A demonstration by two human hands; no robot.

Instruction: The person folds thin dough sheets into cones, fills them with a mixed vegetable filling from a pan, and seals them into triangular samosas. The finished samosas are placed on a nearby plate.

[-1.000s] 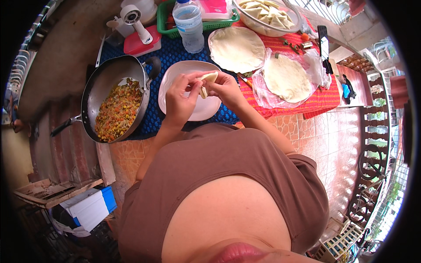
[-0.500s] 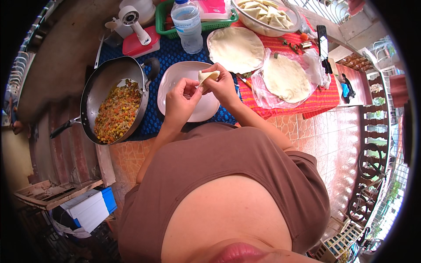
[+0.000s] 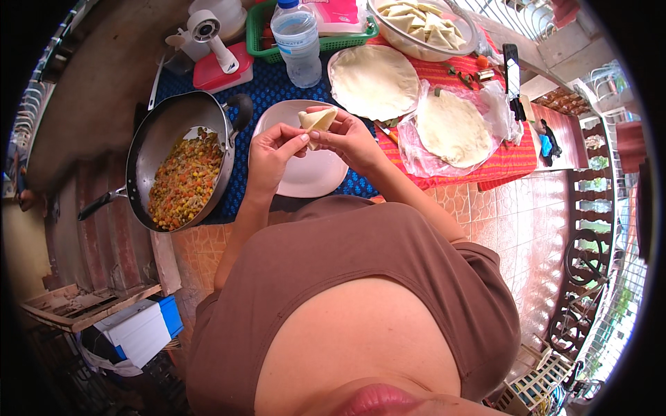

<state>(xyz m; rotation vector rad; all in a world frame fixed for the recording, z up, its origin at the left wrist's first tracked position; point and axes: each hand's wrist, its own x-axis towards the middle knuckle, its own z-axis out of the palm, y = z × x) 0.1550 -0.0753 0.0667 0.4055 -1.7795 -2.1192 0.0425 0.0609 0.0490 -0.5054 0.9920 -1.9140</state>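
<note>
A small folded piece of pale dough point(image 3: 318, 119) is held up over a white plate point(image 3: 312, 173). My right hand point(image 3: 352, 139) grips it from the right and below. My left hand point(image 3: 272, 151) pinches its lower left edge with thumb and fingertips. Left of the plate stands a dark pan point(image 3: 166, 142) with a chopped orange, yellow and green filling point(image 3: 184, 182). Two round flat dough sheets lie beyond: one point(image 3: 373, 81) on the cloth, one point(image 3: 452, 128) on clear plastic.
A clear bowl point(image 3: 423, 31) of folded dough pieces stands at the top right. A water bottle point(image 3: 297, 41), a green basket point(image 3: 263, 24) and a red-lidded box point(image 3: 218, 73) stand behind the plate. A knife point(image 3: 512, 80) lies at the right. Tiled floor lies right of the table.
Both hands have lifted the dough piece slightly away from me over the plate. The fingers have shifted along its edge.
</note>
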